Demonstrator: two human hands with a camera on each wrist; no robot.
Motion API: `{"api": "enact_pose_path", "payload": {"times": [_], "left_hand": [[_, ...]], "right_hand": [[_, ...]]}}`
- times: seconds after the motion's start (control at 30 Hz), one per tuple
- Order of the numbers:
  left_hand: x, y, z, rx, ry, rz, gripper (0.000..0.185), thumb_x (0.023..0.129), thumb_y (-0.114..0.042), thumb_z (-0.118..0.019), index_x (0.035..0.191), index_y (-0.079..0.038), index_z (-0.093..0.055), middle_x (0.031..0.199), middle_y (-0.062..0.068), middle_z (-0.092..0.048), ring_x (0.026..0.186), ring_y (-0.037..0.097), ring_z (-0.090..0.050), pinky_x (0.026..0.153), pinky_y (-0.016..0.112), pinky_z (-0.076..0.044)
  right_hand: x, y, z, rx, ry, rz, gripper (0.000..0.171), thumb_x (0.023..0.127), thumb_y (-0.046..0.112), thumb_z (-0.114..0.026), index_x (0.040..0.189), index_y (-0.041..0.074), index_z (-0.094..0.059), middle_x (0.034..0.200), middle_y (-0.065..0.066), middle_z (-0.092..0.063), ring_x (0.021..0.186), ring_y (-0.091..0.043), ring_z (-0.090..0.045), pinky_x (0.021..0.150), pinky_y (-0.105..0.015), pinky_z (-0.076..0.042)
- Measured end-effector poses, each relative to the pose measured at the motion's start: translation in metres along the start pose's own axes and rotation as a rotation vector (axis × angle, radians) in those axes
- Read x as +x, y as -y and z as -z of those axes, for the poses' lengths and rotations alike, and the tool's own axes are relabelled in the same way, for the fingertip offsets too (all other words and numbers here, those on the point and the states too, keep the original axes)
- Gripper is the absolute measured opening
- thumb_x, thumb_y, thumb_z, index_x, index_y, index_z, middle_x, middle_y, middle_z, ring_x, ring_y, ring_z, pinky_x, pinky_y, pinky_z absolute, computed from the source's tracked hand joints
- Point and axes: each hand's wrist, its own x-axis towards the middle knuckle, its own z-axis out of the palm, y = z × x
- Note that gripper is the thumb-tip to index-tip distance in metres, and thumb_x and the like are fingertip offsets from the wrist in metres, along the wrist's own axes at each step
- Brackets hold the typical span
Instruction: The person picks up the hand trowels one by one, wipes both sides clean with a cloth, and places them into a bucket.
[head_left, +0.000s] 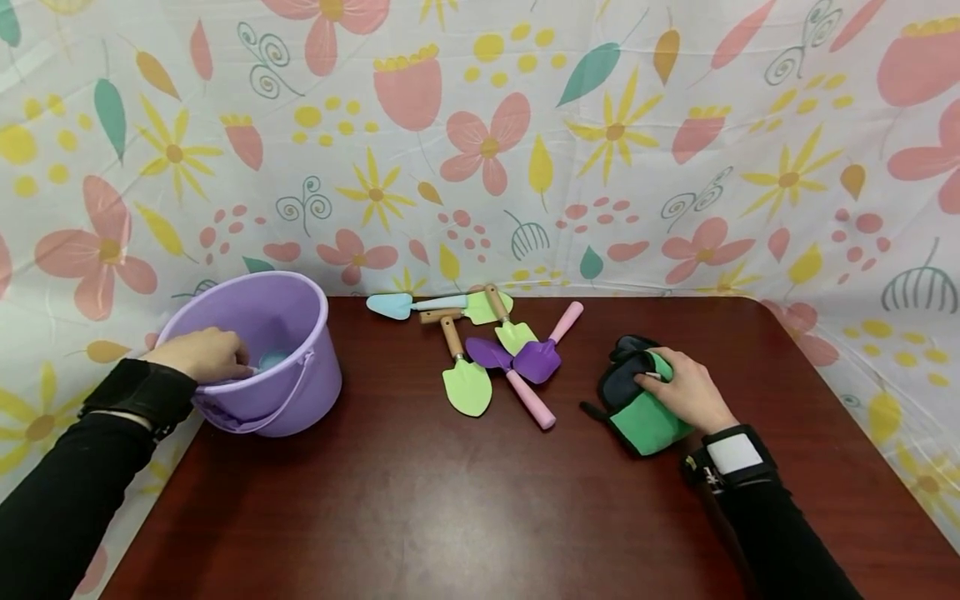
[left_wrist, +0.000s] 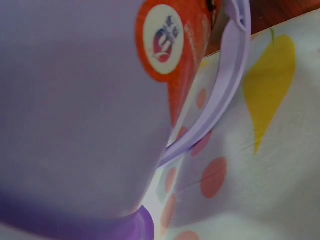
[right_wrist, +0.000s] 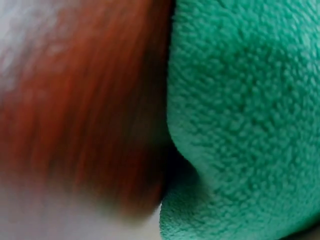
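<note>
The left hand [head_left: 201, 354] rests on the near-left rim of the lilac plastic bucket [head_left: 300, 385], fingers curled over the edge and dipping inside; whether they pinch the rim or merely hook over it cannot be told. The bucket stands at the left edge of the dark red-brown wooden table [head_left: 450, 500], its thin lilac bail handle [head_left: 279, 402] hanging down the near side. A pale blue object [head_left: 272, 360] shows inside the bucket, just beside the fingertips. The left wrist view confirms the bucket wall [left_wrist: 75, 110], its orange round-logo sticker [left_wrist: 172, 45] and the handle [left_wrist: 225, 90] at close range.

The right hand [head_left: 686, 387] lies on the green and black fleece glove bundle [head_left: 637, 400] at the right of the table, fingers bent down onto the cloth and thumb against its near side; grip appears closed on the fabric. The right wrist view shows only green fleece [right_wrist: 245, 115] against blurred table.

Between the hands, at the far middle of the table, lies a loose heap of small garden tools: a pale blue trowel [head_left: 390, 305], a light green wooden-handled spade [head_left: 467, 385], a second green wooden-handled trowel [head_left: 512, 331], and two purple scoops with pink handles [head_left: 536, 360], overlapping. A floral printed sheet [head_left: 480, 142] backs the table.
</note>
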Motion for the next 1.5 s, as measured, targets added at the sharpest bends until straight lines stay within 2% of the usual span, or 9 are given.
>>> {"api": "enact_pose_path", "payload": {"times": [0.17, 0.27, 0.5, 0.7, 0.87, 1.1, 1.17, 1.33, 1.5], "left_hand": [[0.002, -0.001, 0.001, -0.008, -0.002, -0.028, 0.011, 0.083, -0.02, -0.07, 0.081, -0.01, -0.071, 0.078, 0.003, -0.065, 0.073, 0.022, -0.058, 0.072, 0.045, -0.047], [0.003, 0.0, 0.002, 0.005, -0.03, -0.057, 0.008, 0.084, -0.017, -0.069, 0.083, -0.009, -0.071, 0.079, 0.003, -0.065, 0.074, 0.021, -0.058, 0.073, 0.045, -0.047], [0.003, -0.007, 0.007, 0.012, -0.109, -0.125, 0.009, 0.088, -0.014, -0.066, 0.089, -0.008, -0.072, 0.082, 0.0, -0.066, 0.075, 0.019, -0.06, 0.072, 0.044, -0.048], [-0.005, -0.017, 0.017, 0.005, -0.182, -0.109, 0.014, 0.092, -0.019, -0.066, 0.098, -0.008, -0.072, 0.087, 0.0, -0.068, 0.078, 0.02, -0.062, 0.075, 0.046, -0.048], [-0.015, -0.027, 0.03, 0.0, -0.253, -0.08, 0.023, 0.094, -0.021, -0.065, 0.106, -0.002, -0.07, 0.087, 0.005, -0.069, 0.082, 0.025, -0.065, 0.076, 0.049, -0.048], [-0.026, -0.05, 0.041, 0.008, -0.39, -0.125, 0.026, 0.094, -0.02, -0.066, 0.111, -0.001, -0.068, 0.086, 0.004, -0.068, 0.079, 0.022, -0.062, 0.077, 0.048, -0.047], [-0.029, -0.06, 0.042, 0.012, -0.432, -0.142, 0.026, 0.094, -0.019, -0.066, 0.11, 0.0, -0.068, 0.09, 0.008, -0.068, 0.084, 0.025, -0.062, 0.081, 0.049, -0.046], [-0.031, -0.09, 0.037, -0.023, -0.492, -0.182, 0.027, 0.094, -0.016, -0.066, 0.113, 0.003, -0.067, 0.111, 0.021, -0.062, 0.106, 0.038, -0.056, 0.091, 0.055, -0.042], [-0.026, -0.12, 0.027, -0.066, -0.557, -0.237, 0.022, 0.093, -0.015, -0.067, 0.111, -0.001, -0.068, 0.112, 0.018, -0.058, 0.106, 0.035, -0.053, 0.091, 0.053, -0.042]], "right_hand": [[-0.001, 0.001, 0.001, -0.011, 0.038, -0.001, 0.066, 0.095, 0.037, -0.065, 0.141, -0.005, -0.042, 0.138, -0.034, -0.042, 0.123, -0.053, -0.041, 0.092, -0.065, -0.037], [-0.001, 0.001, 0.004, -0.015, 0.051, -0.001, 0.069, 0.095, 0.04, -0.064, 0.143, -0.004, -0.04, 0.14, -0.033, -0.04, 0.126, -0.053, -0.038, 0.093, -0.066, -0.035], [-0.003, 0.006, 0.011, -0.011, 0.007, 0.053, 0.063, 0.096, 0.038, -0.064, 0.141, -0.001, -0.044, 0.136, -0.03, -0.043, 0.122, -0.049, -0.041, 0.091, -0.065, -0.036], [-0.007, 0.017, 0.024, -0.006, -0.037, 0.108, 0.057, 0.096, 0.031, -0.065, 0.139, -0.001, -0.046, 0.13, -0.028, -0.046, 0.11, -0.042, -0.048, 0.084, -0.059, -0.041], [-0.012, 0.033, 0.037, 0.004, -0.075, 0.127, 0.054, 0.095, 0.029, -0.066, 0.137, 0.0, -0.048, 0.132, -0.027, -0.046, 0.12, -0.046, -0.043, 0.089, -0.062, -0.038], [-0.023, 0.046, 0.047, -0.017, -0.126, 0.129, 0.05, 0.094, 0.027, -0.068, 0.135, 0.002, -0.051, 0.131, -0.026, -0.048, 0.121, -0.045, -0.042, 0.086, -0.062, -0.038], [-0.028, 0.047, 0.048, -0.02, -0.138, 0.129, 0.05, 0.094, 0.026, -0.068, 0.134, 0.002, -0.051, 0.131, -0.026, -0.048, 0.12, -0.046, -0.042, 0.085, -0.063, -0.038], [-0.039, 0.052, 0.049, -0.022, -0.157, 0.124, 0.051, 0.094, 0.024, -0.069, 0.135, 0.001, -0.051, 0.131, -0.027, -0.047, 0.12, -0.047, -0.042, 0.086, -0.063, -0.038], [-0.042, 0.055, 0.047, -0.029, -0.15, 0.127, 0.05, 0.093, 0.024, -0.069, 0.134, 0.0, -0.052, 0.131, -0.027, -0.048, 0.121, -0.047, -0.041, 0.088, -0.063, -0.036]]}}
